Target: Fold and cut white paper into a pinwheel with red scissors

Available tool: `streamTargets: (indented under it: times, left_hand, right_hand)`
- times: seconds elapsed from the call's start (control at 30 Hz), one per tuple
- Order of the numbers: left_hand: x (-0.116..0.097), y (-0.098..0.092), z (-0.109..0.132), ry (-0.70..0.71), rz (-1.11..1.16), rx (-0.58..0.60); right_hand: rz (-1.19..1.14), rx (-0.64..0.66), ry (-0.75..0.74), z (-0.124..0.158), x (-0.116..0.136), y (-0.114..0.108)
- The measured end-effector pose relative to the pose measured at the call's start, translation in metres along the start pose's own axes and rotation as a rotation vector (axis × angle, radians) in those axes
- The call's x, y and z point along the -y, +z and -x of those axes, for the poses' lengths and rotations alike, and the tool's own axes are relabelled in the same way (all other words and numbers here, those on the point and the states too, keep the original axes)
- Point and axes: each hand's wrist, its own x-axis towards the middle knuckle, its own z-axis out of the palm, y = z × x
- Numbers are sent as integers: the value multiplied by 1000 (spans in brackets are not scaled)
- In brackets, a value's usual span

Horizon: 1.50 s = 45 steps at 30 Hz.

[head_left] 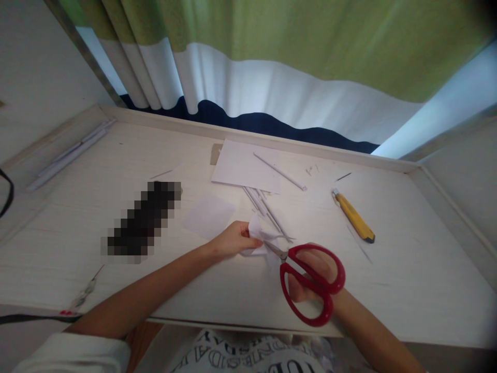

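Observation:
My left hand (236, 238) is closed on a small folded piece of white paper (254, 228), thumb on the near side. In my right hand (310, 269) is a pair of scissors (334, 267) with large red loop handles. Its blades are parted and reach to the paper beside my left fingertips; whether they are cutting into it is hard to make out. Just beyond the blades lie thin rolled paper sticks (267, 207), partly under a white sheet (244, 166). A smaller paper square (209, 213) lies left of my left hand.
A yellow utility knife (355, 216) lies at the right, near a thin dark strip (344, 176). One paper stick (279, 171) rests across the sheet. A blurred-out dark object (143, 220) is at the left. Folded papers (72, 155) lie along the left ledge; a curtain (272, 67) hangs behind.

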Motion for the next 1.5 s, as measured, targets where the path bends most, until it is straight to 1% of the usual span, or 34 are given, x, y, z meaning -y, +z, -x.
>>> streamTargets:
  times: [0.3,0.53,0.77,0.87,0.93,1.0,1.07,1.17,1.27,1.37,1.43,1.5]
  left_hand:
    - [2,-1,0,-11,-39,-15]
    - [-2,1,1,-10,-63,-49]
    - [0,2,1,-2,-42,-57]
    - [0,2,1,-3,-30,-67]
    - [-1,3,1,-7,-23,-82]
    - [-2,3,2,-14,-18,-98]
    - [-3,4,2,-21,-12,-113]
    - [-4,5,3,-25,-3,-136]
    - [-4,5,3,-29,8,-152]
    - [-4,5,3,-36,22,-157]
    - [-4,5,3,-42,32,-154]
    - [-4,5,3,-44,43,-152]
  right_hand:
    - [-38,-31,-17,-4,5,7]
    - [-90,52,36,5,4,6]
    - [-161,103,104,-3,4,-2]
    - [-169,77,143,-8,6,-8]
    - [-159,27,186,-8,5,-13]
    - [-145,-43,240,-6,1,-19]
    - [-137,-85,295,-3,-4,-25]
    - [-122,-81,361,2,-12,-31]
    - [-48,-112,395,4,-19,-31]
    - [91,-153,428,4,-29,-26]
    - [191,-114,443,3,-40,-23]
    - [274,-7,432,3,-53,-22]
